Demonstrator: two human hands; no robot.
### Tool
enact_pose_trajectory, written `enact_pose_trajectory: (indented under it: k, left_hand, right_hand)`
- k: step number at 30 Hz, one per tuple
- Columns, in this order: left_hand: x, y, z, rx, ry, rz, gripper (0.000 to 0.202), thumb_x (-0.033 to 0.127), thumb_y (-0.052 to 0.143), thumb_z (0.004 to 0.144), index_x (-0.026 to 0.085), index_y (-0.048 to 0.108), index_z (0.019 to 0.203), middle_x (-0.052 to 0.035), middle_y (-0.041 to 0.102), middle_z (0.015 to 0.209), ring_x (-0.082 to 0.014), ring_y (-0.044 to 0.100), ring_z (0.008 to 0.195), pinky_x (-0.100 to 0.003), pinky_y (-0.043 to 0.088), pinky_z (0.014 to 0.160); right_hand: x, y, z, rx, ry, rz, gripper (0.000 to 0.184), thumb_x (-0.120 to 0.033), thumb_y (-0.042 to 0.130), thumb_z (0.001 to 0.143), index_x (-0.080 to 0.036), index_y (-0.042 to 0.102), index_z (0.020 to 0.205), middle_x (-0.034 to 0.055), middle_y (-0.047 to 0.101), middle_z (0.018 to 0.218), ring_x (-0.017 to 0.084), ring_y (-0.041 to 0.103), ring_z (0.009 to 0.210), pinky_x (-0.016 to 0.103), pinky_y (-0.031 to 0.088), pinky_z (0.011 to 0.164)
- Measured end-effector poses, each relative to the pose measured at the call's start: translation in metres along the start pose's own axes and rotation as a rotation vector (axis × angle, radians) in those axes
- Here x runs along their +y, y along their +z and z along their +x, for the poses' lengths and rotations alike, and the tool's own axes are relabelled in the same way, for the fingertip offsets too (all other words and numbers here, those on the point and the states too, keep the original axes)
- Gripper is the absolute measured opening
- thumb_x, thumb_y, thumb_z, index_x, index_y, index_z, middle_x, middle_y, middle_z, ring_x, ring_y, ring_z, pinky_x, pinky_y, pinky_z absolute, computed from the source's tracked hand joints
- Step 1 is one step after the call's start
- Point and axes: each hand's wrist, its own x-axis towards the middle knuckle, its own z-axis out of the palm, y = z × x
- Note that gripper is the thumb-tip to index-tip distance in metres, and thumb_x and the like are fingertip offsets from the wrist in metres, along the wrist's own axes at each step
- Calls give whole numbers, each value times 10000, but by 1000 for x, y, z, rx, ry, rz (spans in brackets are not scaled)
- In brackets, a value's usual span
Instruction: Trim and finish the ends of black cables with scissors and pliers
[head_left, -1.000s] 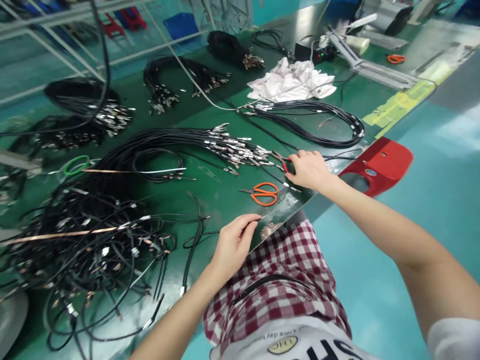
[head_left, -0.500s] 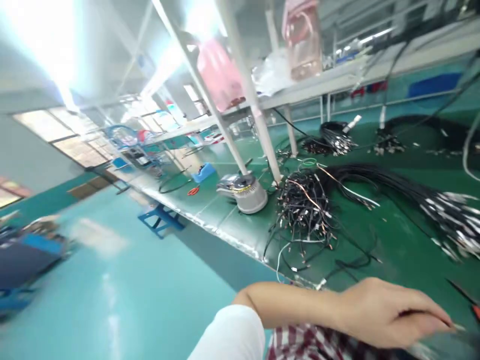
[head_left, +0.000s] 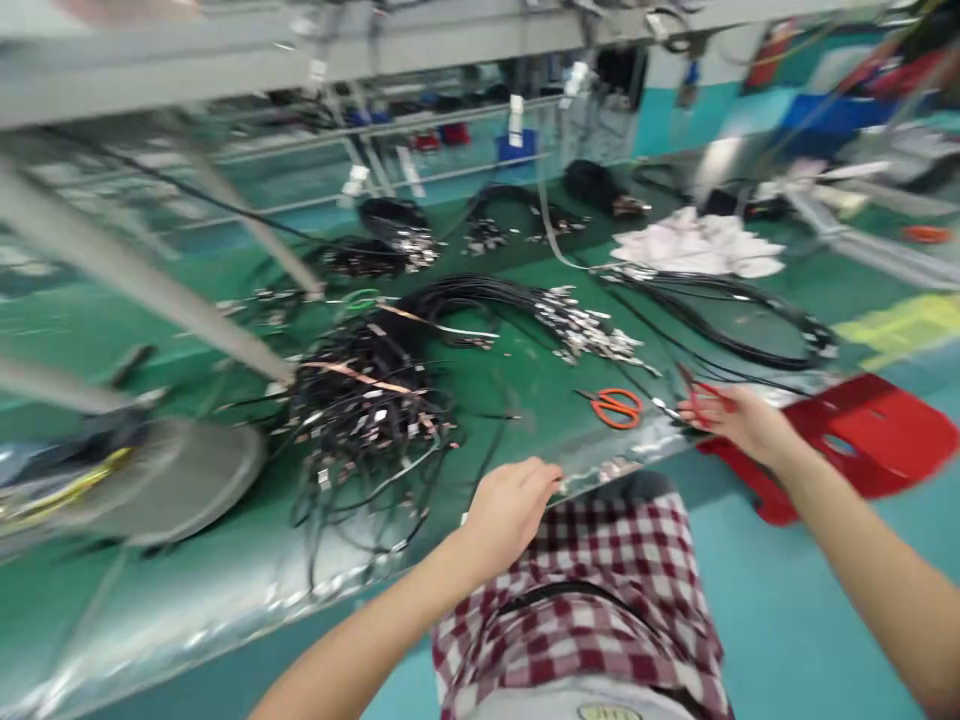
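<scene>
My left hand (head_left: 510, 510) is at the front edge of the green table (head_left: 525, 390), its fingers curled closed. Whatever may be in those fingers is hidden or too small to make out. At the table edge on the right, my right hand (head_left: 746, 425) is closed around a red-handled tool (head_left: 703, 398) with a dark pointed end, blurred by motion. Between the hands lie orange-handled scissors (head_left: 616, 408). A tangled heap of black cables (head_left: 367, 400) lies left of them, and behind is a cable bundle with white ends (head_left: 589, 325).
A grey round device (head_left: 195, 475) stands at the left by slanted posts. Coiled black cable (head_left: 750, 320) and pale pink pieces (head_left: 697, 243) lie at the back right. A red stool seat (head_left: 862, 440) is beside the table under my right arm. A shelf beam (head_left: 187, 60) crosses above.
My view has swung right and down towards the table. My right hand now shows, holding the red-handled tool. My left hand, lower right in view before, now appears near the middle at the edge.
</scene>
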Motion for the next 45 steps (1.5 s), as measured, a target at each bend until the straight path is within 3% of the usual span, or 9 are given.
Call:
enact_pose_trajectory:
  k: [2, 5, 11, 15, 19, 22, 27, 34, 45]
  left_hand:
    - [5, 45, -6, -123, -93, -176, 188, 205, 473, 989, 180, 650, 1047, -24, 698, 923, -91, 666, 827, -200, 516, 752]
    - [8, 68, -7, -201, -196, -301, 243, 256, 441, 1009, 179, 665, 1062, -46, 707, 991, -108, 674, 900, -215, 529, 817]
    - [8, 51, 2, -216, -306, -429, 297, 294, 444, 1011, 173, 699, 1104, -63, 731, 1035, -111, 686, 921, -223, 535, 875]
    - [15, 41, -1, -265, -404, -545, 284, 299, 475, 1001, 178, 714, 1096, -30, 711, 867, -77, 643, 778, -179, 500, 784]
    - [25, 27, -4, -404, -483, -677, 287, 317, 470, 1006, 179, 709, 1084, 1, 654, 769, -52, 566, 690, -157, 435, 695]
    - [31, 17, -7, -479, -502, -713, 288, 318, 445, 1017, 176, 693, 1046, 22, 600, 713, -42, 529, 665, -153, 399, 671]
    - [36, 7, -11, -528, -520, -722, 285, 327, 426, 1023, 195, 679, 1033, 41, 569, 680, -34, 494, 619, -157, 370, 631]
    - [37, 5, -13, -599, -473, -717, 284, 314, 427, 1019, 213, 686, 1076, 23, 692, 894, -41, 594, 759, -148, 427, 723]
    - [37, 4, -13, -760, -580, -853, 354, 396, 430, 1008, 175, 706, 1002, 27, 562, 628, -38, 440, 528, -138, 355, 507]
  right_hand:
    - [17, -13, -18, 19, 16, 90, 342, -420, 480, 876, -178, 636, 1060, 148, 733, 979, 265, 716, 899, 449, 552, 875]
    - [35, -6, -34, 23, -20, 185, 401, -414, 455, 852, -179, 585, 1149, 150, 723, 1037, 266, 706, 907, 469, 537, 898]
    - [50, 34, -74, -12, -63, 268, 322, -424, 495, 946, -200, 556, 1171, 48, 642, 881, 179, 606, 753, 341, 510, 767]
    - [60, 63, -107, -280, 28, 252, 397, -377, 658, 888, -194, 555, 1225, 63, 592, 1032, 176, 591, 924, 334, 495, 855]
    - [55, 82, -132, -491, -64, -290, 256, -317, 567, 973, -203, 546, 1201, 74, 565, 1089, 179, 556, 966, 344, 482, 861]
    - [40, 86, -143, -476, -297, -761, 248, -228, 495, 991, -199, 526, 1235, 103, 563, 1186, 220, 516, 1087, 415, 447, 969]
    - [20, 88, -150, -477, -478, -1052, 271, -169, 469, 961, -176, 517, 1227, 127, 590, 1173, 261, 504, 1052, 464, 458, 937]
    - [14, 88, -153, -510, -493, -1180, 252, -184, 481, 954, -176, 555, 1194, 112, 615, 1082, 260, 516, 973, 459, 463, 880]
    - [18, 85, -159, -541, -479, -1185, 233, -241, 463, 993, -166, 590, 1174, 101, 626, 1020, 244, 534, 935, 405, 461, 816]
